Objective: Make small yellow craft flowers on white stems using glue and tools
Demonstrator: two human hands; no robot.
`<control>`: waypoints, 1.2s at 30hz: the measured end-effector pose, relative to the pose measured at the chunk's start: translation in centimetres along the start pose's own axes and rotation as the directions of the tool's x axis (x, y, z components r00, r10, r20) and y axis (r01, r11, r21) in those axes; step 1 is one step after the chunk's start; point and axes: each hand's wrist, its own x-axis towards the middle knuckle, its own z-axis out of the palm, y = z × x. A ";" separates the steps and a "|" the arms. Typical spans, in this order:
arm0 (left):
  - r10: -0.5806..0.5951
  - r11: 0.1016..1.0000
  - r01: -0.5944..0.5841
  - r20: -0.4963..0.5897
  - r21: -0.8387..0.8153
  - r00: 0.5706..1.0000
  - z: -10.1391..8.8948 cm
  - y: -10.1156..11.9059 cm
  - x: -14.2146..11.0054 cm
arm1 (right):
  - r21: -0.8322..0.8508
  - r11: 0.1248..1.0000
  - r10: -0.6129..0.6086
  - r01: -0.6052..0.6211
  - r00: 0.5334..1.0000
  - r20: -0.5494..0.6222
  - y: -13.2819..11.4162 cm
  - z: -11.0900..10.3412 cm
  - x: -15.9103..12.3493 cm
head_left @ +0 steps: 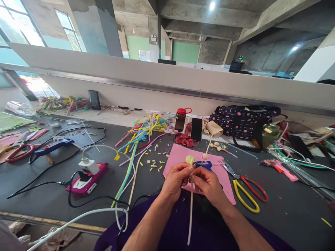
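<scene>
Yellow fluff [190, 159] tops the pale stem [191, 212]. I see the left hand [174, 178] and right hand [210, 184] pinching it near the bench's [284, 209] front edge; coloured stems [142, 135] lie loose.

Fingertips of left hand [176, 179] and right hand [208, 183] overlap at the pale stem [191, 212]; exact grip hidden. Blue glue gun [202, 164] partly covered by the right hand. Pink sheet [180, 157] partly hidden under hands. Both forearms cut off by bottom edge. Green sheet [12, 122] cut off at left edge. Phone text too small to tell.
</scene>
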 end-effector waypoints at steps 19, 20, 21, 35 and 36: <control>0.013 1.000 -0.013 0.002 0.005 1.000 0.0 0.0 0.0 | 0.033 0.998 0.058 -0.061 0.993 0.103 -0.5 -0.7 0.0; 0.019 1.000 -0.019 0.002 0.010 1.000 0.0 0.1 0.0 | 0.028 0.998 0.053 -0.056 0.995 0.085 -0.6 -0.8 0.1; 0.023 1.000 -0.023 0.004 0.016 1.000 0.0 0.1 0.0 | 0.022 0.999 0.045 -0.046 0.997 0.064 -0.7 -0.9 0.1; -0.008 0.999 0.006 0.078 0.032 0.997 0.0 -0.3 0.1 | 0.036 0.999 -0.011 0.009 0.999 0.035 -0.4 -0.4 0.0; -0.010 0.999 0.007 0.083 0.034 0.997 0.0 -0.2 0.0 | 0.029 1.000 -0.009 0.008 0.999 0.038 -0.4 -0.4 0.0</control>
